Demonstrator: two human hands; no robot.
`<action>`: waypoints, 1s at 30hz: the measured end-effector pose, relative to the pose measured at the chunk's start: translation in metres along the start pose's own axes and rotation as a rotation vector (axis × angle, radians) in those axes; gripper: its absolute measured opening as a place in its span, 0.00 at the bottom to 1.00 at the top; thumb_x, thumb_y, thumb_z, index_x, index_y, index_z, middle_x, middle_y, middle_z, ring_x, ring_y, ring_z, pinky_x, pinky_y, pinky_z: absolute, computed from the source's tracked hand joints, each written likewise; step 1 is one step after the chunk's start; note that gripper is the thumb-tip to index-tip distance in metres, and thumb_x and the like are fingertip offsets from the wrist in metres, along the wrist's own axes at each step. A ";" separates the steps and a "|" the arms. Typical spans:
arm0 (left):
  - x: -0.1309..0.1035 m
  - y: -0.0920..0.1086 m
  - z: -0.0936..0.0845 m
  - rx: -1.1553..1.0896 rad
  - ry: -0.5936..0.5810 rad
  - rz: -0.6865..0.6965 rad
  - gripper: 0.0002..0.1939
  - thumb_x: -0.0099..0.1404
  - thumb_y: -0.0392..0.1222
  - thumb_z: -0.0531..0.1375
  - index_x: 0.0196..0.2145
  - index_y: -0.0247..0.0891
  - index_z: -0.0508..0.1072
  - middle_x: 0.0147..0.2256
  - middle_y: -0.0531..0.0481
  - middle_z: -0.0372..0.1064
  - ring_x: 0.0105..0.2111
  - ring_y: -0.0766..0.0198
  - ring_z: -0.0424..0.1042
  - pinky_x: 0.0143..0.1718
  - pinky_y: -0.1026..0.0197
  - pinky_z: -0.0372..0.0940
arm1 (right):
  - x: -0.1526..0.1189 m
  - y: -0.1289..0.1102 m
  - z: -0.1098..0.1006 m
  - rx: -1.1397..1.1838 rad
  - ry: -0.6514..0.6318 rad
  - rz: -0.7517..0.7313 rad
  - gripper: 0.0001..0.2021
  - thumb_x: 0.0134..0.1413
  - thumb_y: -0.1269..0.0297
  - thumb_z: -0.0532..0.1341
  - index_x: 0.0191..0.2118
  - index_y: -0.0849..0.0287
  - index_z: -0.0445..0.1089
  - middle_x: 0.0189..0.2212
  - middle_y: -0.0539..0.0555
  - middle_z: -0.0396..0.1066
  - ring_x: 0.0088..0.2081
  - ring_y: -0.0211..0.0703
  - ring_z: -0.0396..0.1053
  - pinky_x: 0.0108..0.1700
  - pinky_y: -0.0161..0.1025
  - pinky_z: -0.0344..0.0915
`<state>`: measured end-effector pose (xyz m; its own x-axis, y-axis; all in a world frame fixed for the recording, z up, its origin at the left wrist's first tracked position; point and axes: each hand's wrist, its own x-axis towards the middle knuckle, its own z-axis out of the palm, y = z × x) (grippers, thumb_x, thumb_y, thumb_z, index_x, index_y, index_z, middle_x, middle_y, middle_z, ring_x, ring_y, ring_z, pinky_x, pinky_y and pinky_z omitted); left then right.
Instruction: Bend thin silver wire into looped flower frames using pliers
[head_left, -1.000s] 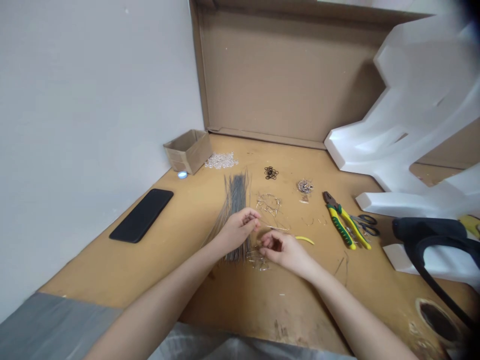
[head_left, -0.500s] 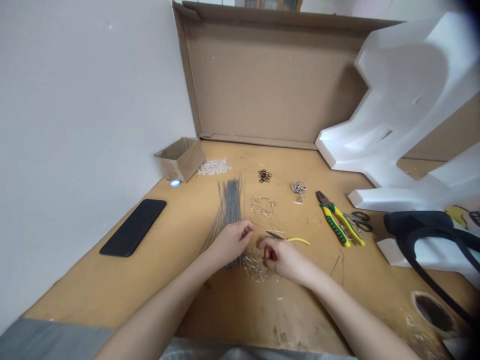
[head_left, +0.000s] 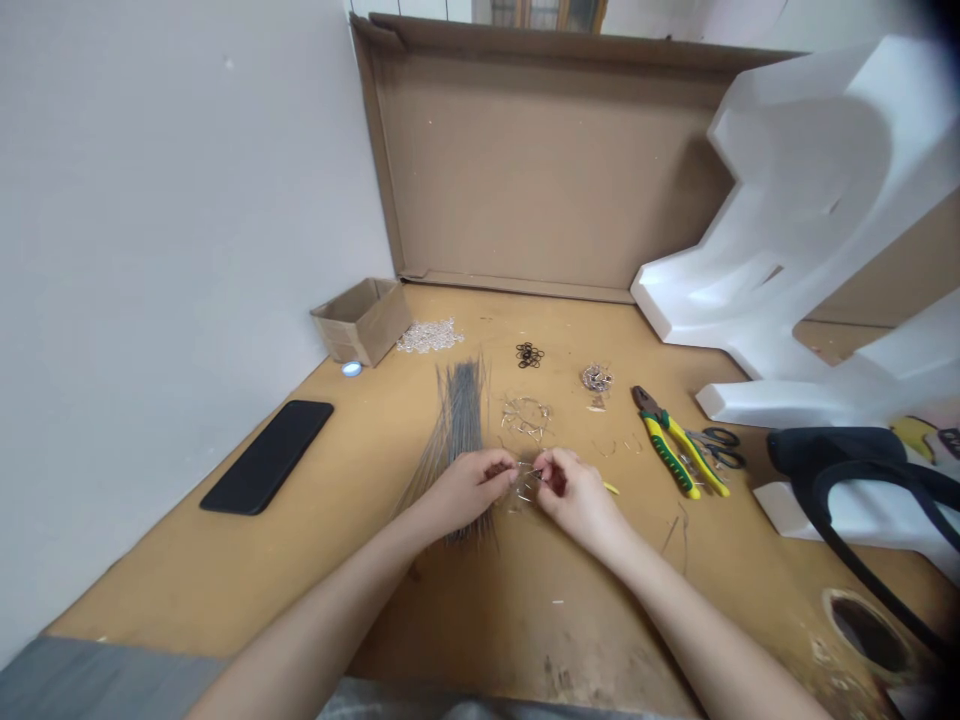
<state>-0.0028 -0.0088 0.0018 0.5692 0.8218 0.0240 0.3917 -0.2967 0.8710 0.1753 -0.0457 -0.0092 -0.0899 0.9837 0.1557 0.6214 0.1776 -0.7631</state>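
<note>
Between my two hands is a bent-wire piece (head_left: 526, 488), shiny and loosely ring-shaped, its detail blurred. My left hand (head_left: 472, 485) has thumb and forefinger closed on its left side. On the other side my right hand (head_left: 574, 492) pinches it, fingers curled. A bundle of straight grey wires (head_left: 465, 405) lies under and beyond my left hand. Just past the hands sits another bent-wire ring (head_left: 526, 416). The yellow handle tip (head_left: 611, 488) of a small tool pokes out behind my right hand; the rest of that tool is hidden.
Green-and-yellow pliers (head_left: 671, 445) and black-handled scissors (head_left: 718, 445) lie right. Farther back are black rings (head_left: 529, 355), a wire coil (head_left: 597, 377), small clear pieces (head_left: 431, 336) and a cardboard box (head_left: 361, 320). A black phone (head_left: 267, 456) lies left; white foam (head_left: 795, 200) stands right.
My right hand has moved up and its fingers have closed. The bent-wire piece, lying low by that hand before, is now raised between both hands. My left hand has shifted slightly right.
</note>
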 end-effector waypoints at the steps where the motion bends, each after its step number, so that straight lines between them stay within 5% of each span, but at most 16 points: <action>1: 0.001 0.001 0.000 -0.041 0.022 0.003 0.13 0.61 0.46 0.51 0.29 0.36 0.70 0.23 0.55 0.63 0.24 0.69 0.60 0.26 0.67 0.54 | 0.001 0.001 0.001 0.089 -0.011 0.021 0.09 0.40 0.75 0.55 0.31 0.57 0.63 0.24 0.47 0.61 0.25 0.35 0.59 0.27 0.31 0.56; 5: 0.003 0.007 -0.004 -0.231 0.058 -0.029 0.12 0.59 0.46 0.54 0.30 0.35 0.71 0.23 0.55 0.63 0.24 0.69 0.59 0.27 0.67 0.56 | 0.002 -0.001 0.002 0.443 -0.150 0.084 0.05 0.44 0.68 0.58 0.30 0.58 0.62 0.21 0.44 0.58 0.23 0.33 0.56 0.25 0.30 0.55; 10: 0.001 0.015 -0.013 -0.324 0.018 -0.042 0.11 0.59 0.46 0.55 0.29 0.35 0.71 0.25 0.53 0.64 0.26 0.68 0.61 0.28 0.67 0.57 | 0.001 -0.013 -0.006 0.578 -0.279 0.101 0.08 0.44 0.61 0.62 0.30 0.59 0.64 0.21 0.45 0.59 0.22 0.32 0.56 0.26 0.31 0.56; 14: -0.001 0.016 -0.017 -0.322 -0.042 -0.052 0.13 0.58 0.48 0.55 0.29 0.36 0.70 0.23 0.54 0.62 0.24 0.69 0.59 0.25 0.68 0.55 | 0.001 -0.013 -0.014 0.679 -0.146 0.118 0.11 0.49 0.57 0.60 0.36 0.58 0.67 0.25 0.48 0.66 0.25 0.35 0.63 0.31 0.34 0.59; 17: -0.002 0.016 -0.018 -0.312 -0.069 -0.051 0.13 0.58 0.49 0.55 0.29 0.35 0.70 0.24 0.54 0.62 0.25 0.69 0.58 0.26 0.68 0.54 | 0.003 -0.008 -0.016 0.803 -0.025 0.156 0.11 0.50 0.55 0.59 0.29 0.59 0.68 0.24 0.49 0.68 0.23 0.34 0.62 0.29 0.34 0.59; 24: -0.003 0.014 -0.017 -0.290 -0.071 0.017 0.13 0.59 0.49 0.54 0.29 0.35 0.69 0.25 0.54 0.62 0.25 0.69 0.58 0.27 0.67 0.54 | 0.003 -0.007 -0.014 0.943 -0.156 0.241 0.07 0.43 0.62 0.65 0.28 0.60 0.71 0.24 0.50 0.72 0.22 0.32 0.64 0.30 0.33 0.60; 30: -0.005 0.018 -0.014 -0.255 -0.062 0.035 0.14 0.62 0.48 0.51 0.28 0.35 0.65 0.22 0.57 0.54 0.23 0.71 0.53 0.24 0.68 0.51 | 0.001 -0.010 -0.013 0.895 -0.133 0.236 0.07 0.44 0.62 0.65 0.28 0.60 0.73 0.24 0.51 0.73 0.23 0.33 0.65 0.30 0.34 0.62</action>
<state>-0.0088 -0.0113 0.0242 0.6258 0.7793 0.0334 0.1800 -0.1859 0.9659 0.1790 -0.0464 0.0064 -0.1603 0.9824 -0.0960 -0.1909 -0.1262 -0.9735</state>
